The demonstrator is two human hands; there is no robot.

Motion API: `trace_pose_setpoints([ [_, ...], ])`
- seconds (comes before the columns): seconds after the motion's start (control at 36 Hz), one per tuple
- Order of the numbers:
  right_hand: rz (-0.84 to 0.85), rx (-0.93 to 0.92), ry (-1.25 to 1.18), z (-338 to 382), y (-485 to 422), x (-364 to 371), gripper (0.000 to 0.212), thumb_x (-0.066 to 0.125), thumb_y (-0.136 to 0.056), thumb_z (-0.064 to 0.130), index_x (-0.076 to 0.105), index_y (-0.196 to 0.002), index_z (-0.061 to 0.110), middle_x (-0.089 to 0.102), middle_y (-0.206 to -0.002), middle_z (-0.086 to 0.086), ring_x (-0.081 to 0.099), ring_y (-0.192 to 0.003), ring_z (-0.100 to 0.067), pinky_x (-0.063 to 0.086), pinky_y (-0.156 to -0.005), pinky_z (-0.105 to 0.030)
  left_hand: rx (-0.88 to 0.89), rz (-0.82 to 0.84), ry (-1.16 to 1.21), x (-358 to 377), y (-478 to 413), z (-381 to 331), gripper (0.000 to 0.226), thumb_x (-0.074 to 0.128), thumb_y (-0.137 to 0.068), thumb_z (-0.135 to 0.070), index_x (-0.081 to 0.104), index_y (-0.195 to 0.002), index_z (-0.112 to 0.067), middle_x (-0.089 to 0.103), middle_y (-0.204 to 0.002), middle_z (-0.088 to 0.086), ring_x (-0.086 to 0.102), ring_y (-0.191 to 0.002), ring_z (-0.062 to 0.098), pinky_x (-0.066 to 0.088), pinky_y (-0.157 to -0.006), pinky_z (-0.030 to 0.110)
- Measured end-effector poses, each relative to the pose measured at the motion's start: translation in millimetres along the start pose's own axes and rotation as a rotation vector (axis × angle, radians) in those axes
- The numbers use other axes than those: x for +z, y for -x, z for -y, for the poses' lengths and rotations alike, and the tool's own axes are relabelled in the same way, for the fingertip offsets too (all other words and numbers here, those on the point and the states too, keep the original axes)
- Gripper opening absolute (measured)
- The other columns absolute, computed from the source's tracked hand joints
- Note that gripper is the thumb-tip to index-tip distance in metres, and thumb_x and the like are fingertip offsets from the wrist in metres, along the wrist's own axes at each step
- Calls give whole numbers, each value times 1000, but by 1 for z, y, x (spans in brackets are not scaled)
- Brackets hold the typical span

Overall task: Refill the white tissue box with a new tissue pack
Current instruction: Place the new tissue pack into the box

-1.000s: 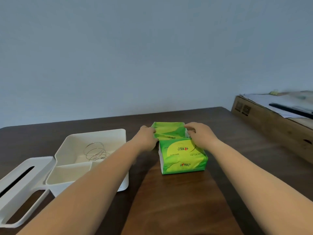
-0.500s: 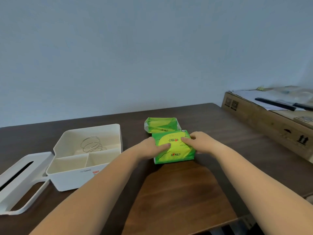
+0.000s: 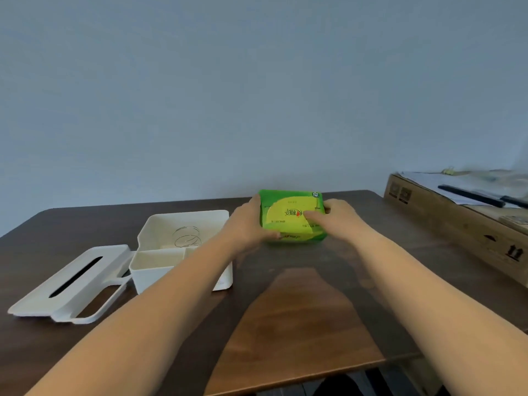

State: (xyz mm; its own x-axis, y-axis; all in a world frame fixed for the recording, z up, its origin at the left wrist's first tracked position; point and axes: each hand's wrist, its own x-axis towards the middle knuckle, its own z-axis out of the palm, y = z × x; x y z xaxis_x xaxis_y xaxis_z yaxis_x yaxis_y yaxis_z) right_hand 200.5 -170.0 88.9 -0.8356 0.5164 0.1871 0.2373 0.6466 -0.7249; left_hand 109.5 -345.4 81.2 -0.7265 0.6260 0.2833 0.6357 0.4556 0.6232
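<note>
A flat white plastic lid with a long dark slot (image 3: 68,281) is laid at the far left of the dark brown wooden worktop (image 3: 300,324). Just beside it, the open white plastic tissue box (image 3: 183,250) is seen with a thin wire spring (image 3: 187,237) inside its rear compartment. Right of the box, a green and yellow plastic-wrapped tissue pack (image 3: 291,218) is gripped at its left side by the left hand (image 3: 245,224), fingers closed on it, and at its right side by the right hand (image 3: 337,221), likewise closed on it. A long brown cardboard carton (image 3: 457,230) is placed at the far right.
</note>
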Motion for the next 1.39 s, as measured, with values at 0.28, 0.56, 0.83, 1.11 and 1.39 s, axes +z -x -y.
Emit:
trace_pose_setpoints([
  [0.28,139,-166,-254,85,6,62,30,71,-79,27,68,-105,14,70,-108,-5,65,-100,-22,50,-94,-42,-75,-217,6,-86,51,54,64,79,-70,-26,49,-126,-23,64,-109,-5,59,-95,17,45,-78,30],
  [0.56,299,-254,-290,128,10,126,73,82,-69,19,46,-133,16,59,-122,0,56,-108,-15,45,-89,-28,-209,-269,3,-129,84,106,61,79,-71,-23,52,-125,-23,67,-115,-2,62,-100,16,47,-81,29],
  [0.83,200,-276,-154,121,8,150,61,73,-79,23,47,-134,18,58,-129,-2,55,-118,-22,43,-90,-29,-250,-184,-30,-123,71,132,48,68,-83,-27,53,-128,-23,67,-119,2,62,-107,19,48,-91,33],
  [1.11,183,-380,259,110,9,164,29,49,-94,25,70,-108,10,67,-111,-10,61,-101,-27,48,-80,-36,-223,-101,-386,-110,69,147,25,54,-92,-29,71,-106,-17,67,-118,5,58,-110,26,48,-93,40],
  [1.39,234,-468,604,101,-5,190,29,34,-97,29,56,-85,14,62,-92,-8,54,-77,-28,40,-63,-34,-88,30,-666,-95,71,151,32,30,-98,-39,56,-97,-20,63,-106,-2,50,-105,26,34,-78,36],
])
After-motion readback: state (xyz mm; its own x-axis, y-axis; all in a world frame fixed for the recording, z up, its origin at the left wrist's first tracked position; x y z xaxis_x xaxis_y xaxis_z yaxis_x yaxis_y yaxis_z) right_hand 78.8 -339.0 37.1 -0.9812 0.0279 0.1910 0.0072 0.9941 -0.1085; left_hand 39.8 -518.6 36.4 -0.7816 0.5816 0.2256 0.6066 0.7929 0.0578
